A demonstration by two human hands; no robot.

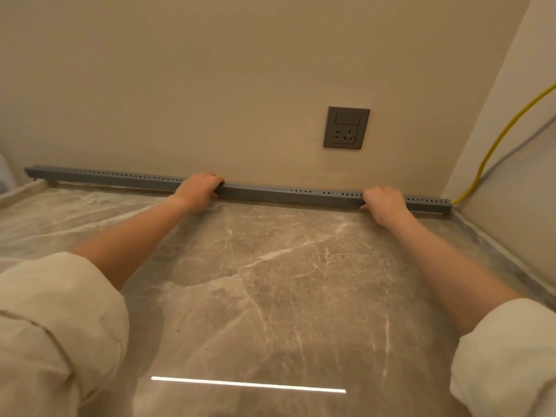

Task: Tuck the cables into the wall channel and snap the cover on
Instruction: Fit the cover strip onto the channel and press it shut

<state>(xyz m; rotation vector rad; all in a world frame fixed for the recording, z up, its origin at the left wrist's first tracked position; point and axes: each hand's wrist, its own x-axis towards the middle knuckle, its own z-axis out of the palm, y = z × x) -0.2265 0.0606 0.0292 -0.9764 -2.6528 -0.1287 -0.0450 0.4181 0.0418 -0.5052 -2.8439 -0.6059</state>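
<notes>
A long grey channel cover (288,194) with a row of small slots on top runs along the foot of the beige wall, from the far left to the right corner. My left hand (200,188) is curled over its top near the middle, fingers wrapped around the edge. My right hand (383,201) presses on it further right, fingers folded over it. A yellow cable (493,145) comes down the right wall and enters the channel's right end. A grey cable (517,144) runs beside it. Any cables inside the channel are hidden.
A grey wall socket (346,127) with a switch sits above the channel, between my hands. The floor (270,281) is glossy brown marble under a thin plastic film. A side wall (511,182) closes the space on the right.
</notes>
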